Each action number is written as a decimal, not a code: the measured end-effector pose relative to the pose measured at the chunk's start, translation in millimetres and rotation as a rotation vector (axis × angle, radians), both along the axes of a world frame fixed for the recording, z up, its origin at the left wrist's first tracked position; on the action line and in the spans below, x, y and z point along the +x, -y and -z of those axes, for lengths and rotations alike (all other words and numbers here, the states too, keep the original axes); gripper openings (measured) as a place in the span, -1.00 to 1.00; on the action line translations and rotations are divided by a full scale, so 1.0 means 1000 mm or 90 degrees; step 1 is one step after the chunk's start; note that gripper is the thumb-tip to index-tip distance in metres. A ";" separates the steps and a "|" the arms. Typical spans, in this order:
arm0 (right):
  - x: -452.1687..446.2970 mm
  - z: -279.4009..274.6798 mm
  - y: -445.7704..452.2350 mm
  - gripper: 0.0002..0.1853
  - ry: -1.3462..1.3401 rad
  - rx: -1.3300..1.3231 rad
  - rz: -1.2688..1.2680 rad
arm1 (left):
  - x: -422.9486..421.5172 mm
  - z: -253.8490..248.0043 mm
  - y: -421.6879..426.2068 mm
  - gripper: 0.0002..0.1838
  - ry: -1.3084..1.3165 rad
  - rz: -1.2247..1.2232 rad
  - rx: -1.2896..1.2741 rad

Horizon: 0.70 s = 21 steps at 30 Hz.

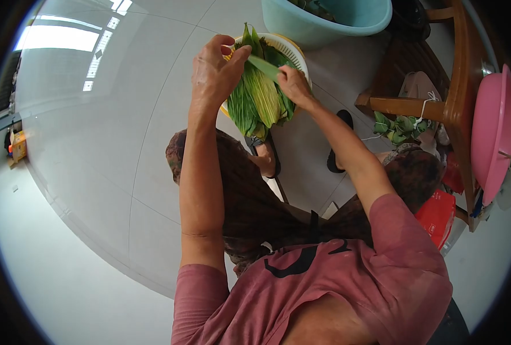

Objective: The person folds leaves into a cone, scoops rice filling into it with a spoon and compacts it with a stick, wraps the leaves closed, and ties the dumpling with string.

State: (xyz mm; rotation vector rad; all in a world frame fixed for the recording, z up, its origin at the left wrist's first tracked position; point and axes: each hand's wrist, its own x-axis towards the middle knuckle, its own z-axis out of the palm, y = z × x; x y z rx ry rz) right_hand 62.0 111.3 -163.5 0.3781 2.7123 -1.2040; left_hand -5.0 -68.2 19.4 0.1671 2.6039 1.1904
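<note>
A narrow green leaf (267, 69) stretches between my two hands, above a yellow-and-white plastic basket (293, 50). My right hand (294, 86) is closed around the leaf's right part. At its left end, the thumb of my left hand (216, 70) meets the leaf; the index finger is bent and lifted, and the other fingers are partly hidden. Long green leaves (261, 95), some yellowish, lie heaped in the basket and hang over its near rim. The basket stands in front of my knees.
A light blue tub (324, 30) with dark contents stands beyond the basket. On the right are a wooden chair (456, 86), a pink basin (491, 135), leaf-wrapped bundles (402, 127) with white string and a red bag (438, 218). Grey floor tiles (123, 115) extend to the left.
</note>
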 end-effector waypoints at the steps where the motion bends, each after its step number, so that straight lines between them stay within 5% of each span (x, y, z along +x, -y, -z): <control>1: 0.006 -0.011 -0.002 -0.76 -0.069 0.025 0.003 | 0.001 0.003 0.001 -0.44 -0.011 0.006 -0.012; 4: 0.016 -0.030 0.007 -0.76 -0.166 0.082 -0.112 | 0.004 0.001 0.002 -0.44 -0.011 0.027 -0.018; 7: 0.024 -0.014 0.031 -0.76 -0.140 0.343 -0.302 | 0.005 0.005 0.002 -0.46 -0.040 0.039 -0.036; 11: 0.029 -0.004 0.046 -0.71 0.075 0.187 -0.209 | 0.007 0.005 0.002 -0.51 -0.036 0.021 0.016; 21: 0.028 -0.002 0.031 -0.74 -0.009 0.043 -0.057 | 0.006 0.007 0.010 -0.50 -0.024 0.017 0.007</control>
